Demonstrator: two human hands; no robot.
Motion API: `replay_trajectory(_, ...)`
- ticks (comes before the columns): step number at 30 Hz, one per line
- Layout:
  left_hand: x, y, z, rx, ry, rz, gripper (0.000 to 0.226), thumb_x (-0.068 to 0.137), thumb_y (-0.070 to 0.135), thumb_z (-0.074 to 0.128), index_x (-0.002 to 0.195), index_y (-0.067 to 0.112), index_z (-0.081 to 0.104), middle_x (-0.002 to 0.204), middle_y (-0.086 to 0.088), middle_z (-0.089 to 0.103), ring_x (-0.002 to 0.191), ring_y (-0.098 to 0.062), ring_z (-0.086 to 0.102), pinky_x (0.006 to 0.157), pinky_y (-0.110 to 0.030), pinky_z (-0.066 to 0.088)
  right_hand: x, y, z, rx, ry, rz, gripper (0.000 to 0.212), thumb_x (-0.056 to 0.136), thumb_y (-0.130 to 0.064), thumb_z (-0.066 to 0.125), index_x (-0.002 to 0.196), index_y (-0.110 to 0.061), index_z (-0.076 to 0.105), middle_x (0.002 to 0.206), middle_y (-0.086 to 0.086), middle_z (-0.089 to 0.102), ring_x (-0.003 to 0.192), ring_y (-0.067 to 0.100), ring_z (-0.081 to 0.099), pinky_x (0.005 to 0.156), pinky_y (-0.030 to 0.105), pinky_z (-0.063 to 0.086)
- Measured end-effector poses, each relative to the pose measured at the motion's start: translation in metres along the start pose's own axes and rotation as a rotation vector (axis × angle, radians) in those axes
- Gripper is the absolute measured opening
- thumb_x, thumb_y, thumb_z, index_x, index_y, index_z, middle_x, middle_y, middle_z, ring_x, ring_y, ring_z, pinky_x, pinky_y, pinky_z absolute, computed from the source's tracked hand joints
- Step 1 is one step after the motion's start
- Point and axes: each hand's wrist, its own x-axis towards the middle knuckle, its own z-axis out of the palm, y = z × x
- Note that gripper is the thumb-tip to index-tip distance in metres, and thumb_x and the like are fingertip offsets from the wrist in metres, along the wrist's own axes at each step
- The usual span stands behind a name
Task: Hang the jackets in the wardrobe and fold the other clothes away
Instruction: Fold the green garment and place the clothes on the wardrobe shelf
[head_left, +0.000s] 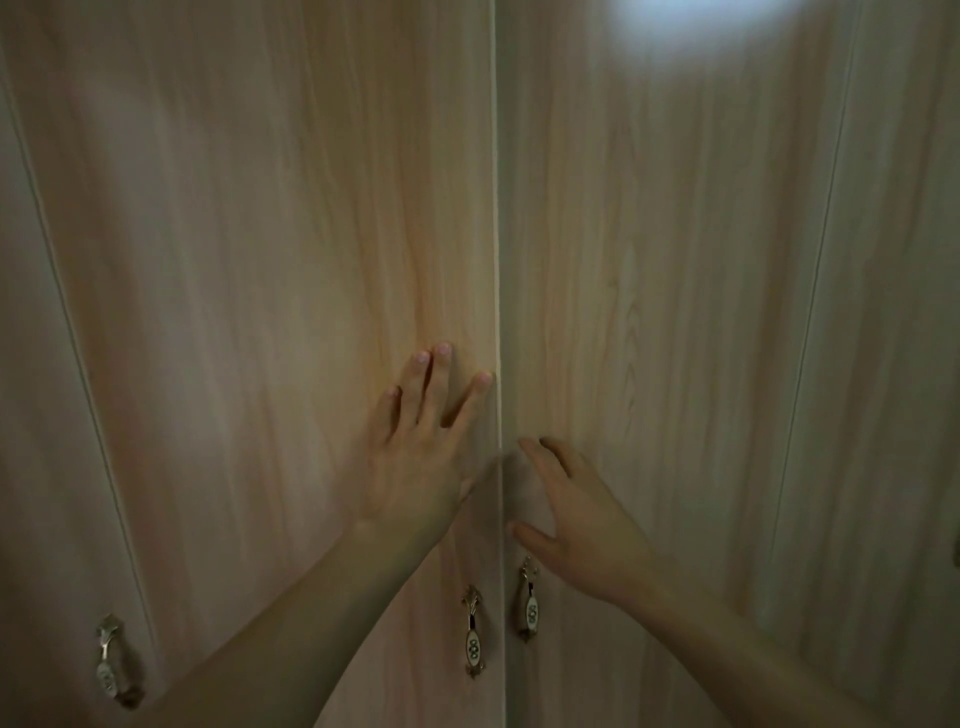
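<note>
Left hand (415, 457) flat on the left door (260, 312), fingers straight and spread, tips just beside the centre seam (497, 260). It holds nothing, just palm on wood. Right hand (576, 525) sits lower on the right door (649, 312), fingers loose and a bit blurred, thumb out toward the seam; also gripping nothing. Can't tell if it's fully touching or just off the panel.

Below the hands, two ornate handles (474, 631) flank the seam, one per door, neither touched. A third handle (108, 657) hangs on the next panel, far left. Seam reads as a thin line top to bottom, so the wardrobe looks closed or v. nearly so.

Jackets and other clothes: none in view. No hangers, no rail, no pile, just wood grain edge to edge, w/ a pale glare spot (675, 31) top right. If they're anywhere near, they're behind the doors or out of shot.

Progress, as a guess: both palms on shut doors and nothing carried looks like the closing-up end of things, hanging and folding prob. done. But it could equally be the start, doors not yet opened. Nothing here settles it. What's left can't be counted from this view; the inside would have to show first.
</note>
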Motion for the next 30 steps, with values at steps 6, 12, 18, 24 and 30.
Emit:
replay_trajectory(6, 0.008, 0.001, 0.018, 0.033, -0.05, -0.012, 0.142, 0.06, 0.063, 0.082, 0.156, 0.024, -0.016, 0.158, -0.016, -0.033, 0.146, -0.037, -0.028, 0.122, -0.056, 0.005, 0.035, 0.02, -0.001, -0.2, 0.158, -0.016, 0.105, 0.078, -0.052, 0.072, 0.156, -0.027, 0.006, 0.164, 0.005, -0.006, 0.151, 0.024, -0.008, 0.122, 0.042, 0.009)
replay_trajectory(12, 0.021, 0.005, 0.034, 0.041, -0.051, -0.048, 0.148, 0.057, 0.06, 0.086, 0.155, 0.022, -0.019, 0.158, -0.018, -0.032, 0.146, -0.038, -0.028, 0.121, -0.059, 0.003, 0.075, 0.04, 0.008, -0.338, 0.132, 0.032, 0.141, 0.059, -0.059, 0.084, 0.155, -0.022, -0.012, 0.159, 0.004, -0.031, 0.147, 0.026, -0.027, 0.117, 0.052, -0.009)
replay_trajectory(18, 0.024, 0.007, 0.044, 0.047, -0.014, -0.044, 0.147, 0.055, 0.056, 0.088, 0.156, 0.022, -0.014, 0.16, -0.019, -0.027, 0.147, -0.041, -0.023, 0.12, -0.061, 0.006, 0.085, 0.051, 0.025, -0.306, 0.196, 0.067, 0.151, 0.048, -0.052, 0.091, 0.154, -0.027, -0.013, 0.161, 0.002, -0.026, 0.148, 0.025, -0.024, 0.117, 0.054, -0.006)
replay_trajectory(24, 0.025, 0.01, 0.046, 0.026, -0.029, -0.061, 0.147, 0.05, 0.048, 0.092, 0.158, 0.021, -0.003, 0.163, -0.02, -0.017, 0.149, -0.043, -0.016, 0.118, -0.063, 0.01, 0.083, 0.051, 0.022, -0.333, 0.161, 0.077, 0.149, 0.054, -0.052, 0.089, 0.152, -0.03, -0.02, 0.158, 0.0, -0.032, 0.146, 0.023, -0.03, 0.116, 0.052, -0.01)
replay_trajectory(30, 0.027, 0.017, 0.023, 0.043, -0.088, -0.062, 0.119, 0.075, 0.036, 0.079, 0.157, 0.019, -0.005, 0.161, -0.024, -0.019, 0.147, -0.047, -0.015, 0.116, -0.064, 0.014, 0.077, 0.037, 0.014, -0.346, 0.128, 0.117, 0.145, 0.056, -0.043, 0.091, 0.153, -0.026, -0.016, 0.158, 0.003, -0.032, 0.146, 0.025, -0.029, 0.118, 0.054, -0.001)
